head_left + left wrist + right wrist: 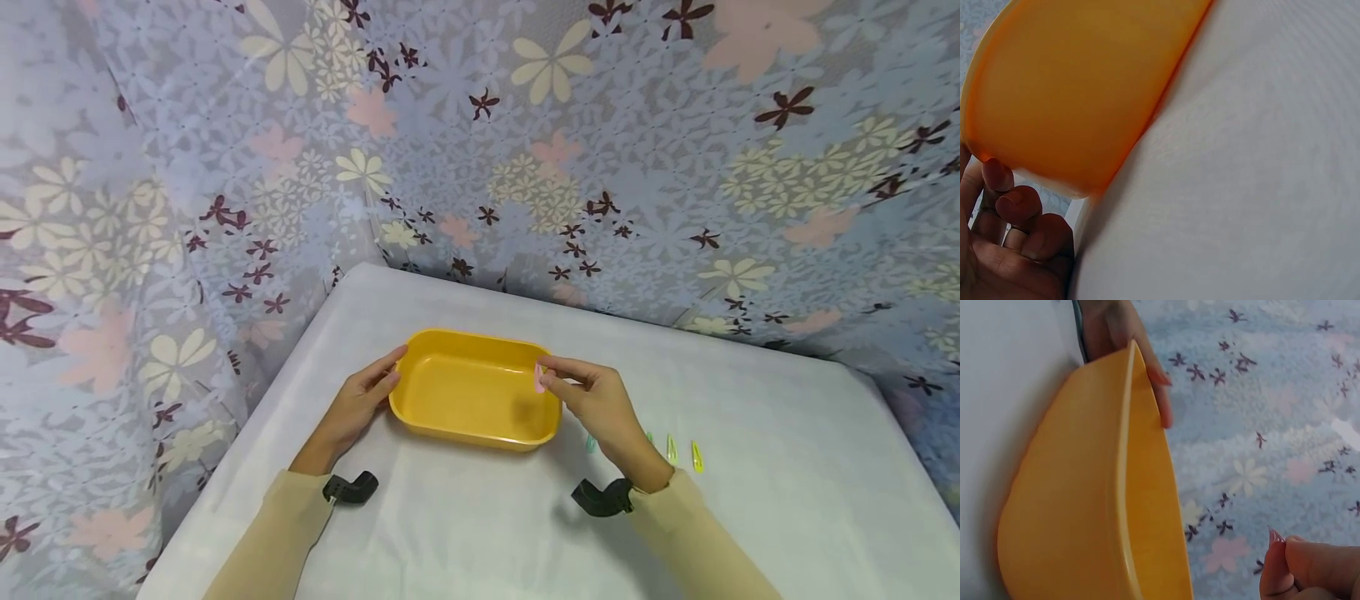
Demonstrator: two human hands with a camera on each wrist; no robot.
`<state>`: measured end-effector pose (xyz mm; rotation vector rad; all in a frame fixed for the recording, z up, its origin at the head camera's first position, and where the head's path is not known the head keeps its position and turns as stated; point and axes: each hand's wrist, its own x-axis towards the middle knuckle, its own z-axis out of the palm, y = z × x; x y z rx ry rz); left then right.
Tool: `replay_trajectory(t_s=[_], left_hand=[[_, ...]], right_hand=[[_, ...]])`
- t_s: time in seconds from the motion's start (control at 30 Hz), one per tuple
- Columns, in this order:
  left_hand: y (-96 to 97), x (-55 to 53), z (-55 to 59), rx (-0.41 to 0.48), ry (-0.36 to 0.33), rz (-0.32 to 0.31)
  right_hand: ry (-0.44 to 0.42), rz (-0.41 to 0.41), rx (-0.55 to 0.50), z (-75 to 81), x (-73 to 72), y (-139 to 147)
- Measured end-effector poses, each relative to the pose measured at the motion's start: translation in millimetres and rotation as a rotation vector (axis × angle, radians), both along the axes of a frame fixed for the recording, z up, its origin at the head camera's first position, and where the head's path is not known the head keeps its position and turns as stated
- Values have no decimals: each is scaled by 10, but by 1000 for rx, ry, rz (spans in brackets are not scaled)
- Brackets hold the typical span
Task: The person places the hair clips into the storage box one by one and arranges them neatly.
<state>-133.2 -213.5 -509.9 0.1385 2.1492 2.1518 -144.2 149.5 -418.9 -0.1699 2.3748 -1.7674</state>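
A yellow plastic tub [468, 433] stands on the white-covered table, its inside bare in the head view. My left hand [356, 406] grips the tub's left end, with the thumb at the rim and the other fingers [1019, 206] curled against the outer wall. Over the right end of the tub, my right hand [606, 410] pinches a pink hair clip [538, 380] between thumb and fingers. Only the clip's tip [1274, 536] shows in the right wrist view. Beside the right forearm lie a yellow hair clip [697, 457], a light green one [671, 450] and a teal one [591, 443].
Another green clip [649, 437] is partly hidden behind the right wrist. The white cloth [450, 517] covers the table. Behind it and on the left hangs a floral curtain [450, 167]. A dark camera mount sits on each wrist.
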Motion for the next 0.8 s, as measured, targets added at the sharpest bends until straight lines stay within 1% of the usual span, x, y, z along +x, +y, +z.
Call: replay_trajectory(t_s=[0.3, 0.43, 0.57, 0.7, 0.8], left_hand=[[4, -11, -15, 3, -4, -3], [0, -4, -13, 12, -7, -10], [-10, 16, -2, -6, -13, 1], [-20, 22, 4, -40, -12, 13], [-22, 19, 6, -44, -2, 9]], right_hand=[[-77, 40, 18, -73, -118, -383], [-63, 65, 59, -130, -166, -567], [-39, 79, 80, -174, -198, -736], [-49, 90, 97, -216, -206, -891], [-69, 116, 107, -263, -195, -1014]])
